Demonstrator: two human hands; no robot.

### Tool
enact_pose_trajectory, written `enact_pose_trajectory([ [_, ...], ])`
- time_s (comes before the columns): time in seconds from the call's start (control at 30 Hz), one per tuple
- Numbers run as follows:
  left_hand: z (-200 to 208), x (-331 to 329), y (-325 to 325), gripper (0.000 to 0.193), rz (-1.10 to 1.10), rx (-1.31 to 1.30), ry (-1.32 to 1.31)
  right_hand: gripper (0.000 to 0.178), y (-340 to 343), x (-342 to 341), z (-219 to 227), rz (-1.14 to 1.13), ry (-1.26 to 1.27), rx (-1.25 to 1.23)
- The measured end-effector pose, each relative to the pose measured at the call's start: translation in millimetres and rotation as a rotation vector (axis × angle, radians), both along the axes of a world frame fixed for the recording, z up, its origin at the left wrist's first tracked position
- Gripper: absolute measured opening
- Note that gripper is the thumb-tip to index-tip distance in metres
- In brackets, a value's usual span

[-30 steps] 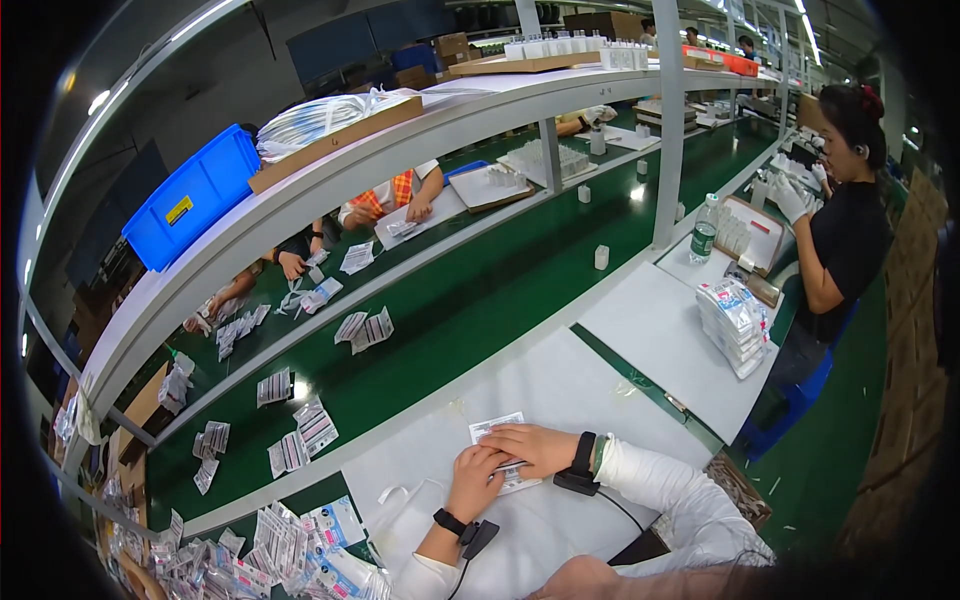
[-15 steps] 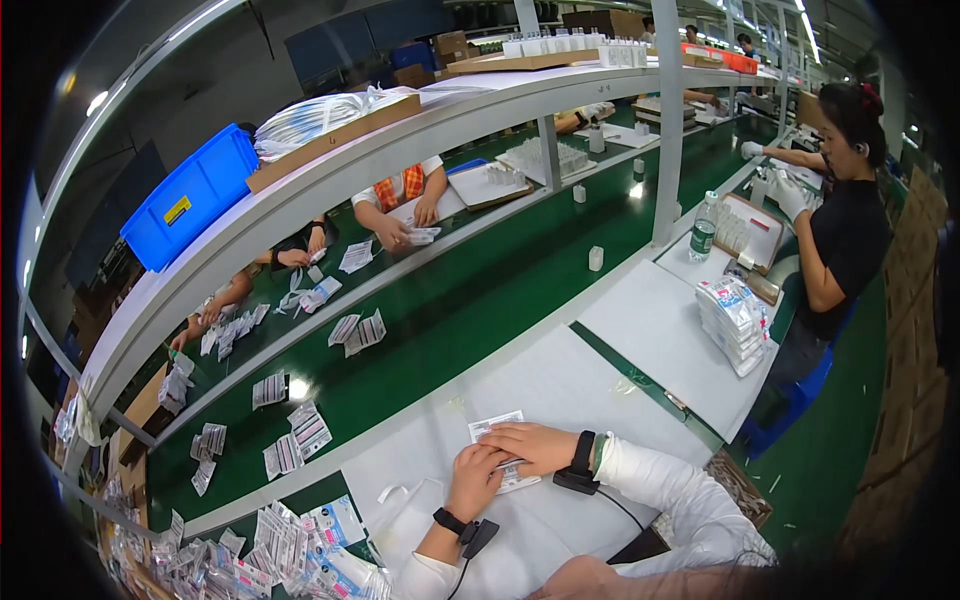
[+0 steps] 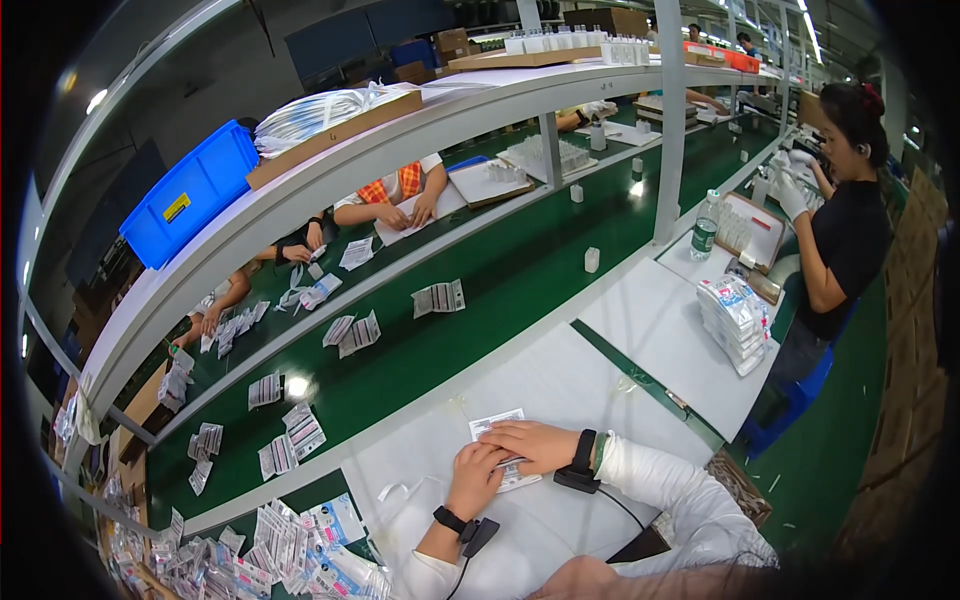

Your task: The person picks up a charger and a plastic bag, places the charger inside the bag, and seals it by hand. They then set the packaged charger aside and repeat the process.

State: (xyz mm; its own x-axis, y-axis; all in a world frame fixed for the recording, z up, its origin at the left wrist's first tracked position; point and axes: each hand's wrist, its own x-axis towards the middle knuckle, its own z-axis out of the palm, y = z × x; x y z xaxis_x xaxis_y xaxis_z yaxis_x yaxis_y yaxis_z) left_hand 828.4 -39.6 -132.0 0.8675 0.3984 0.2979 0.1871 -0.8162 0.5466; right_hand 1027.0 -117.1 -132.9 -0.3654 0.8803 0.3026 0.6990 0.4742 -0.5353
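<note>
On the white worktop in front of me lies a flat printed packet [image 3: 497, 421], light-coloured with dark print. My left hand [image 3: 474, 484] and my right hand [image 3: 532, 445] are both on it and cover its middle. Right-hand fingers reach leftward across the packet, held together and bent over it, and meet the left fingers. Part of the left fingers is hidden under the right ones. The packet's far edge and its near right corner show past the hands. A black band with a small cabled device is strapped to each wrist.
A green conveyor belt [image 3: 400, 350] beyond the worktop carries packets and white bottles. At lower left is a heap of printed packets [image 3: 290, 545]. Right of me stand a stack of packets [image 3: 735, 325], a water bottle [image 3: 704, 226] and a gloved co-worker [image 3: 850, 210]. Others work across the belt.
My hands have stayed on the packet. Another packet has come onto the middle of the belt; packets and bottles there have shifted slightly left. The gloved co-worker's hands have come together.
</note>
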Motion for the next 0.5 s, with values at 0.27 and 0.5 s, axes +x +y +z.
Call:
enact_pose_trajectory([
  [0.27, -6.8, 0.7, 3.3, 0.034, -0.002, 0.021, -0.024, 0.077, 1.0, 0.5, -0.5, -0.004, -0.01, 0.002],
  [0.5, -8.8, 0.8, 4.6, 0.035, -0.008, 0.045, -0.038, 0.075, -0.3, 0.9, 1.2, -0.004, 0.01, 0.012],
])
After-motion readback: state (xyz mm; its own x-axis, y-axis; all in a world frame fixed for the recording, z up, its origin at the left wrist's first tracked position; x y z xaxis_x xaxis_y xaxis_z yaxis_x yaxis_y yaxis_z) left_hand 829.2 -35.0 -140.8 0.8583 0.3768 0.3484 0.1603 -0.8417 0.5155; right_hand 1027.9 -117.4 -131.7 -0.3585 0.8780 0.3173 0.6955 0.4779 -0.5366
